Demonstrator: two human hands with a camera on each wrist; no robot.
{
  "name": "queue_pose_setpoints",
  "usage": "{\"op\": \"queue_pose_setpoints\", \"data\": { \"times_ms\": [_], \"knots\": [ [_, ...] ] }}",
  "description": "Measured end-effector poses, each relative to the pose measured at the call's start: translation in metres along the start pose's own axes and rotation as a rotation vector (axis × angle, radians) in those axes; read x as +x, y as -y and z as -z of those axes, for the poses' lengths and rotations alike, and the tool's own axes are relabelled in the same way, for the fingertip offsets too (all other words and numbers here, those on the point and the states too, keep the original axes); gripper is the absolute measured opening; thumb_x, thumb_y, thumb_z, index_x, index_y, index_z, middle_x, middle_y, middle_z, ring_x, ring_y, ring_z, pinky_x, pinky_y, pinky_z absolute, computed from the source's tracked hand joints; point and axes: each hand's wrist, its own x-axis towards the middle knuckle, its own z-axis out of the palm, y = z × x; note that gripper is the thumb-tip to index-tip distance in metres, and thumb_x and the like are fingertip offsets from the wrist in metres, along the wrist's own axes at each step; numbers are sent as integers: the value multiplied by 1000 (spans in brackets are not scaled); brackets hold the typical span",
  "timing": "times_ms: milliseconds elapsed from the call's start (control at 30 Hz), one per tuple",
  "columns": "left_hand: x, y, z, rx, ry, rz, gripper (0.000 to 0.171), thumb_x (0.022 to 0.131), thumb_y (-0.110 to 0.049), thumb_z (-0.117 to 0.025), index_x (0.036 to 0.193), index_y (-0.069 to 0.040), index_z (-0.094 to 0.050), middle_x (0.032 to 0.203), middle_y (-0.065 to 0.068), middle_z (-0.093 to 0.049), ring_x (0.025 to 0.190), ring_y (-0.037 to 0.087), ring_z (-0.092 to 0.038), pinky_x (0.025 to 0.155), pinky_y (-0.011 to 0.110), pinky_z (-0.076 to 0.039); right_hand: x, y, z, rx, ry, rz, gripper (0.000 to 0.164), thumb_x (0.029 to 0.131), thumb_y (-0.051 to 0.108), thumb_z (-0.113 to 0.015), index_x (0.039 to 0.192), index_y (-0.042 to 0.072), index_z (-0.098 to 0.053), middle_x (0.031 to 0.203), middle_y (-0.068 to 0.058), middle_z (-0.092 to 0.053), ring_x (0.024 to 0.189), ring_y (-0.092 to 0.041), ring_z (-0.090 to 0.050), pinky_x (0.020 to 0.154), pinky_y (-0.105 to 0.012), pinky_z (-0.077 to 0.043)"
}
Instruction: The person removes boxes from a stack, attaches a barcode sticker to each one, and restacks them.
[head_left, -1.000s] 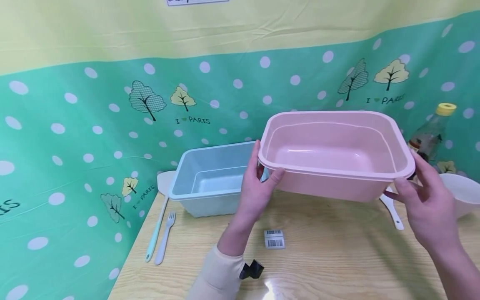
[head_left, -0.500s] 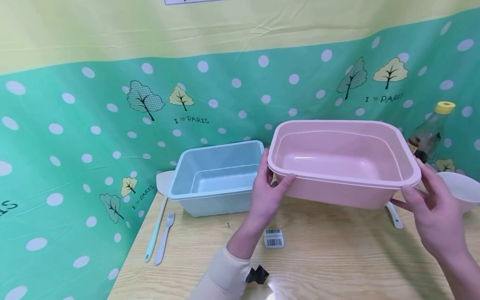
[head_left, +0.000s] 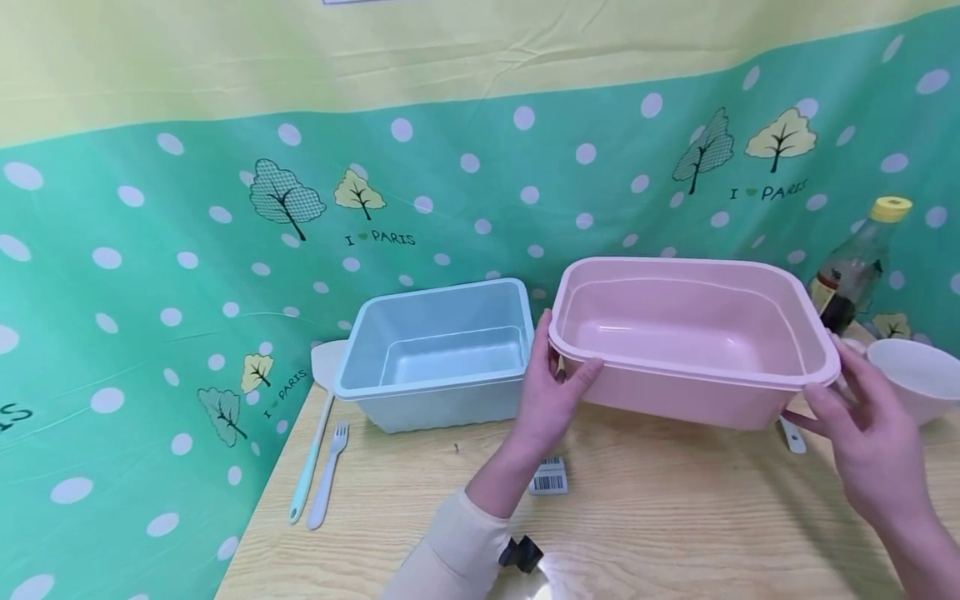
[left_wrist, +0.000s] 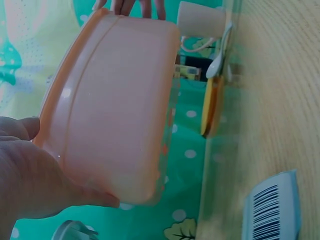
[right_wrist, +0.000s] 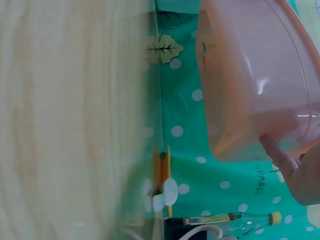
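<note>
Both hands hold a rectangular pink plastic basin [head_left: 690,398] above the wooden table, its inside facing me. At its left end, my left hand [head_left: 551,400] grips the rim and wall, thumb along the front. My right hand [head_left: 873,442] grips the right end, thumb at the front corner. The left wrist view shows the basin's outer side [left_wrist: 115,105] apart from the tabletop. In the right wrist view, a finger of the right hand [right_wrist: 306,175] presses the wall. An open light-blue basin [head_left: 442,404] stands on the table just left of the left hand.
A spatula [head_left: 311,467] and a fork [head_left: 328,487] lie at the left edge. A barcode label [head_left: 549,479] lies near the left wrist. Rightward are a white utensil handle [head_left: 792,436], a white cup [head_left: 918,379] and a yellow-capped bottle [head_left: 851,275]. An orange-yellow object [left_wrist: 212,107] lies behind the pink basin.
The pink basin has come down and slightly right in both hands, uncovering more of the blue basin's right end. The blue basin, spatula and fork have stayed in place.
</note>
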Motion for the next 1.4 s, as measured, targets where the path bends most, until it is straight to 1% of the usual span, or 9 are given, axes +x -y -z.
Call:
{"op": "queue_pose_setpoints", "data": {
  "times_ms": [267,467,567,700,733,933,1133,1300,1400],
  "knots": [
    [-1,11,-2,-12,5,26,90,93,-18,-75,162,-25,-18,164,-1,-25,151,19,-22,119,44,-25,-4,-15,3,145,14,-41,60,101,-5,-53,157,11,-37,157,-6,-38,120,-1,-54,68,-15,-55],
    [-2,20,-3,-23,-6,97,93,91,-22,-78,161,-26,-18,164,-7,-26,150,14,-22,119,44,-25,-8,-25,4,115,16,-91,61,102,-2,-54,157,13,-35,157,-3,-38,117,4,-53,68,-13,-55],
    [-3,22,-3,-31,-14,134,91,90,-20,-78,160,-29,-20,163,-9,-27,149,13,-24,119,45,-26,-9,-30,5,274,37,-91,59,101,-6,-53,156,10,-37,158,-2,-37,120,2,-52,68,-16,-56],
    [-4,25,-3,-49,-19,156,89,90,-15,-77,159,-30,-23,163,-5,-28,150,18,-25,118,45,-27,-9,-34,5,481,69,-81,56,99,-13,-50,153,2,-39,159,-4,-36,125,-2,-51,67,-22,-59],
    [-4,26,-3,-53,-18,157,88,90,-15,-77,159,-30,-23,163,-4,-28,150,19,-25,118,45,-27,-9,-35,5,494,74,-81,56,99,-13,-50,153,2,-39,159,-4,-36,126,-3,-50,67,-23,-59],
    [-4,32,-3,-74,-20,149,88,91,-14,-77,160,-24,-23,163,1,-29,150,25,-25,118,45,-26,-10,-40,6,388,93,-129,57,101,-7,-52,154,11,-40,156,-1,-36,130,-2,-44,66,-19,-57],
    [-6,37,-4,-70,-47,180,88,90,-11,-77,160,-27,-25,163,0,-30,150,23,-27,118,41,-28,-10,-45,6,466,97,-145,55,99,-10,-53,150,9,-44,150,-3,-40,119,1,-53,68,-22,-58],
    [-8,38,-5,-63,-59,189,88,90,-10,-77,159,-26,-25,163,1,-30,149,22,-27,117,38,-30,-10,-47,7,457,99,-158,54,99,-9,-55,149,10,-46,149,-3,-40,113,5,-57,67,-23,-58],
    [-8,39,-5,-63,-64,191,89,89,-9,-78,159,-25,-26,163,0,-30,149,21,-27,117,38,-30,-11,-48,5,453,71,-166,49,100,-7,-55,145,11,-50,151,-3,-39,109,6,-59,67,-22,-58]
  ]
}}
